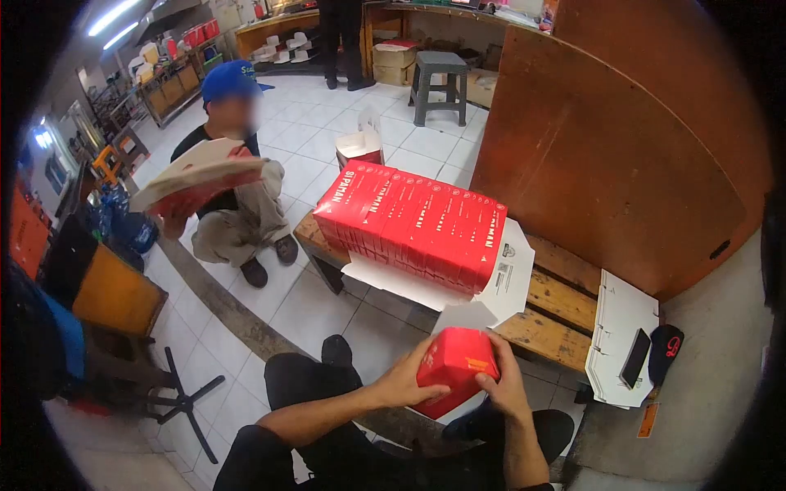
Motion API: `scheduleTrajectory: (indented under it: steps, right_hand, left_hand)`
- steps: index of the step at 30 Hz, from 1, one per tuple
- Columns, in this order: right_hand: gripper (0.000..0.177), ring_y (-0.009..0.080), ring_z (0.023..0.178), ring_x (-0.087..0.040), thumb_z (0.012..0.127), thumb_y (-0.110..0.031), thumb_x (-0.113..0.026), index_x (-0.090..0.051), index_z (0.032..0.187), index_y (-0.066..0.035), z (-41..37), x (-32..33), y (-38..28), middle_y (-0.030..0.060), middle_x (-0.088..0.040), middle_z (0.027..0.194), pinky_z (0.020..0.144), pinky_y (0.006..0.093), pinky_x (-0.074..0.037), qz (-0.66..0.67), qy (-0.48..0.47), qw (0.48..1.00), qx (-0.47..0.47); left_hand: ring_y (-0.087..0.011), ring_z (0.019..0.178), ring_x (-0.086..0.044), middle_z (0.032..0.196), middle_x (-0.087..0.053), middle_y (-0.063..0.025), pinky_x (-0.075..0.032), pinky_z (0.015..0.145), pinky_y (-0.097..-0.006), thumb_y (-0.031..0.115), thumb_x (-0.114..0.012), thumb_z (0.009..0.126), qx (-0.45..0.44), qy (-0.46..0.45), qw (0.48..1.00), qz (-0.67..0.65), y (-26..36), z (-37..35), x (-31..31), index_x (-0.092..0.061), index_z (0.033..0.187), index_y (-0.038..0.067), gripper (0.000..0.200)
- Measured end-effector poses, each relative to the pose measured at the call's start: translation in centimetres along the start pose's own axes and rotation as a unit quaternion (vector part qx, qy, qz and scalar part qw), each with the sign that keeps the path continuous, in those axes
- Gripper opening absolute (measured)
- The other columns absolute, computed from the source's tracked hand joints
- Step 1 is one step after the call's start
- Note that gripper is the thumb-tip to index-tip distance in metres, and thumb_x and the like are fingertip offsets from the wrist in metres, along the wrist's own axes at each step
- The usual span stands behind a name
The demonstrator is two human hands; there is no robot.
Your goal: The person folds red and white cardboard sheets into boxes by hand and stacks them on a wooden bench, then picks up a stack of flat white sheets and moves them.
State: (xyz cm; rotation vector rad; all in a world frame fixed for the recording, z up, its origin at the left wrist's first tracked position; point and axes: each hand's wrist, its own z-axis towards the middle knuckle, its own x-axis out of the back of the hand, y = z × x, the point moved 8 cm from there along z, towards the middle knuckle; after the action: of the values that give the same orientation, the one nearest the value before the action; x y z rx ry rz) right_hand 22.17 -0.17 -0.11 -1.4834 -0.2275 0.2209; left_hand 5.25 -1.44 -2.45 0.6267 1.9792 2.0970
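Note:
Above my lap I hold a red cardboard food box [455,360] with orange print, a white flap standing up at its far side. My left hand [412,376] grips its left side, thumb on the near face. On the right side my right hand [506,378] is closed round it, its thumb also on the near face. Just beyond the box, a large block of stacked red boxes [409,221] with white lettering lies on a wooden slatted bench [561,299]. White card sheets stick out from under that block.
White flat card [610,327] at the bench's right end carries a black phone [634,358], with a dark cap [666,353] beside it. A person in a blue cap [233,164] squats at left holding red-and-white card [201,176]. A grey stool [440,86] stands behind; a brown panel [589,164] rises right.

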Motion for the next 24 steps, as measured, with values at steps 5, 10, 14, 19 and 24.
scheduleTrajectory:
  steps: [5, 10, 14, 19, 24]
  right_hand:
    - [0.096, 0.0258, 0.129, -0.04, 0.078, -0.041, -0.076, -0.021, 0.146, 0.0, -0.5, -2.9, 1.4, 0.0182, -0.042, 0.139, 0.107, 0.04, -0.032, 0.06, 0.014, 0.998, -0.01]
    - [0.075, 0.0224, 0.114, -0.052, 0.084, -0.034, -0.07, -0.032, 0.139, 0.001, -1.1, -4.7, 0.8, 0.0155, -0.054, 0.125, 0.099, 0.0371, -0.04, -0.054, -0.024, 0.997, -0.043]
    - [0.066, 0.0215, 0.11, -0.055, 0.087, -0.039, -0.066, -0.039, 0.133, 0.002, -1.0, -4.5, 0.8, 0.0148, -0.058, 0.118, 0.094, 0.0362, -0.043, -0.035, -0.041, 0.998, -0.036]
    - [0.062, 0.0234, 0.108, -0.056, 0.09, -0.045, -0.059, -0.045, 0.128, 0.002, -0.7, -5.0, 0.2, 0.0164, -0.06, 0.114, 0.091, 0.0367, -0.044, -0.025, 0.0, 0.999, 0.027]
    - [0.059, 0.0256, 0.105, -0.057, 0.092, -0.042, -0.057, -0.044, 0.128, 0.003, -1.2, -5.2, 1.6, 0.019, -0.06, 0.113, 0.09, 0.0384, -0.044, -0.074, -0.054, 0.995, -0.039]
  left_hand:
    - [-0.022, 0.126, -0.04, 0.135, -0.041, -0.0154, -0.032, 0.106, -0.0371, 0.029, -0.068, 0.086, -0.008, 0.104, 0.978, -0.182, -1.3, -0.3, 2.4, -0.021, 0.143, 0.0, 0.079]
    - [-0.0208, 0.126, -0.039, 0.132, -0.043, -0.0137, -0.031, 0.106, -0.0373, 0.025, -0.061, 0.091, -0.059, 0.08, 0.98, -0.17, 0.1, -1.4, 2.0, -0.023, 0.142, 0.0, 0.068]
    - [-0.022, 0.126, -0.038, 0.134, -0.041, -0.0146, -0.031, 0.106, -0.0378, 0.023, -0.06, 0.09, 0.046, -0.023, 0.977, -0.205, -1.7, -1.5, 0.5, -0.021, 0.143, 0.001, 0.069]
    - [-0.0245, 0.128, -0.036, 0.137, -0.037, -0.017, -0.03, 0.107, -0.039, 0.021, -0.06, 0.089, -0.043, 0.11, 0.977, -0.176, -0.6, -1.8, 2.4, -0.019, 0.143, 0.0, 0.071]
    - [-0.0259, 0.129, -0.033, 0.138, -0.033, -0.017, -0.026, 0.109, -0.0405, 0.022, -0.059, 0.088, -0.06, 0.124, 0.978, -0.157, -1.3, -2.1, 2.2, -0.015, 0.144, 0.0, 0.075]
